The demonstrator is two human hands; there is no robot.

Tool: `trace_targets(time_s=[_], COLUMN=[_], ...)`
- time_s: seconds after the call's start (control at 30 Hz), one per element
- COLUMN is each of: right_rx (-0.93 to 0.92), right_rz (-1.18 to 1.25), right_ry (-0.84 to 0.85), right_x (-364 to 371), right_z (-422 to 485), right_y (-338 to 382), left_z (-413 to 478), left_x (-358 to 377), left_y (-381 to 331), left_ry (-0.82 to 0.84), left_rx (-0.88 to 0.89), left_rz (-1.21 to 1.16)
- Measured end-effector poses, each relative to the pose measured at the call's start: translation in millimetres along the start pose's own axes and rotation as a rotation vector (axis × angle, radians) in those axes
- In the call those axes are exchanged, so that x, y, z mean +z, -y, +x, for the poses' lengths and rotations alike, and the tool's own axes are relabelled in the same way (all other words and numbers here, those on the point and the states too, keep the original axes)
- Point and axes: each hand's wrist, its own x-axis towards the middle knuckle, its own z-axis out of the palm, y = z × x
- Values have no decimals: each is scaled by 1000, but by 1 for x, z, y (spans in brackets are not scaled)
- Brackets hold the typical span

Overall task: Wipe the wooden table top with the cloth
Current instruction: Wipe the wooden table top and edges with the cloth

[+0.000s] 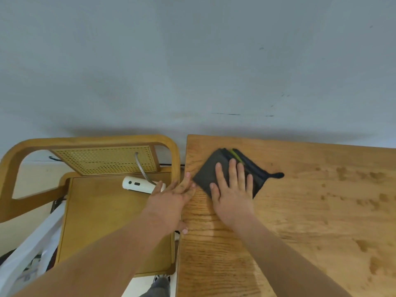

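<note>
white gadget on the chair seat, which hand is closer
Left. The left hand is right beside the white gadget; right hand lies flat on the cloth, farther off.

No text can be read; the print on the white bag [32, 249] is blurred

Setting: looks domestic, a home room | wooden counter [300, 211] set against plain grey wall [192, 61] | cane-backed wooden chair [105, 159] just beside it | white handheld device [137, 184] on seat | white plastic bag [32, 249] by chair

My right hand [232, 195] flat on the dark cloth [205, 174], wooden table [321, 211], my left hand [171, 200] on its edge, chair [107, 211] alongside
</note>
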Motion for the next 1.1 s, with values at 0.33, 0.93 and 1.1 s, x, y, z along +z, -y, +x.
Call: trace_targets(time_s=[0.33, 0.93, 1.1], right_rx=[-135, 153, -44], right_rz=[-41, 112, 46], right_ry=[103, 21, 63], right_x=[-34, -1, 0], right_z=[83, 4, 26], right_y=[-2, 5, 32], left_z=[1, 6, 6], left_x=[-15, -5, -12], left_y=[-7, -11, -14], left_ry=[74, -7, -13], left_rx=[-30, 12, -6], left_rz=[79, 82, 69])
